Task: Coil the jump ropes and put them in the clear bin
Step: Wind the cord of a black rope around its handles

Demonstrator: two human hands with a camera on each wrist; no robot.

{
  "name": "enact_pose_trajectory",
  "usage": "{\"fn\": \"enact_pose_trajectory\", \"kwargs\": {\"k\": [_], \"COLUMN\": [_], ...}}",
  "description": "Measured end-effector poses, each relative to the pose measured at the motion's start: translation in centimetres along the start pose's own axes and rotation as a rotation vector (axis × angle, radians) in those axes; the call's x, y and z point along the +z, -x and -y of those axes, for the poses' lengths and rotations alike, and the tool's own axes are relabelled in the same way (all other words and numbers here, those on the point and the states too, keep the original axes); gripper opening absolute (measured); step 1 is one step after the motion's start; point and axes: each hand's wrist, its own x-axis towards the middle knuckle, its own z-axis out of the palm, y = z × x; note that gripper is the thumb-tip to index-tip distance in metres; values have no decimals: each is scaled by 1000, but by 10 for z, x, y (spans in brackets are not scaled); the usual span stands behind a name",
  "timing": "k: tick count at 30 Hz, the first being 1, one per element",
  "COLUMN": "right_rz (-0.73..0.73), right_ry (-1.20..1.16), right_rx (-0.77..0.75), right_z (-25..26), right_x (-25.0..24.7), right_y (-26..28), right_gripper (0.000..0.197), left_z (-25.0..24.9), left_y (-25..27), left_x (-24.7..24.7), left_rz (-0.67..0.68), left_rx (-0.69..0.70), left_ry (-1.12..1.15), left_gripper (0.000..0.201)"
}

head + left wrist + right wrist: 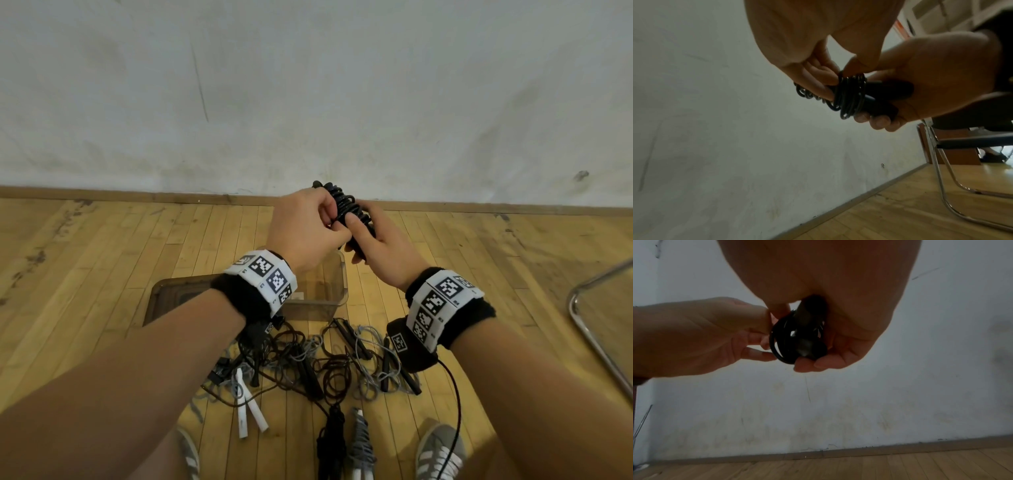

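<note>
Head view: black jump rope [346,209], wound round its two handles, held up in the air above the far right corner of the clear bin [329,291]. Right hand [380,246] wrapped round the handles from below, thumb laid across the coils. Left hand [305,229] curled at the bundle's near side, fingertips pinching the cord. Clear bin on the wooden floor [102,260], near the wall [308,85]. Tangled pile of loose ropes [308,363] on the floor just in front of the bin, white handles [248,411] at its near left edge. Chair frame [596,329] at the right.

Left wrist view: left hand [818,48] fingers [824,73] gripping the cord coils of the black jump rope [851,95]; right hand [941,76] closed round the handles.

Right wrist view: right hand [838,305] clasping the black jump rope [801,337] seen end-on; left hand [701,337] pinching the coil's left edge.
</note>
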Motion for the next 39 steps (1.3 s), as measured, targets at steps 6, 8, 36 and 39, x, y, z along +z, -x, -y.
{"fn": "enact_pose_trajectory", "kwargs": {"k": [6, 8, 36, 39], "right_rz": [-42, -50, -7, -37], "right_ry": [-156, -143, -287, -248], "right_rx": [48, 63, 141, 107], "right_z": [3, 2, 15, 16], "right_x": [-2, -3, 8, 8], "right_y": [-1, 1, 10, 12], "right_gripper": [37, 36, 30, 33], "left_z": [-6, -7, -4, -3], "left_y": [4, 5, 1, 1], "left_x": [3, 6, 7, 5], "left_rz": [-92, -71, -92, -58], "left_rx": [38, -40, -195, -171], "left_ry": [-7, 45, 313, 283], "left_gripper": [10, 10, 22, 17]}}
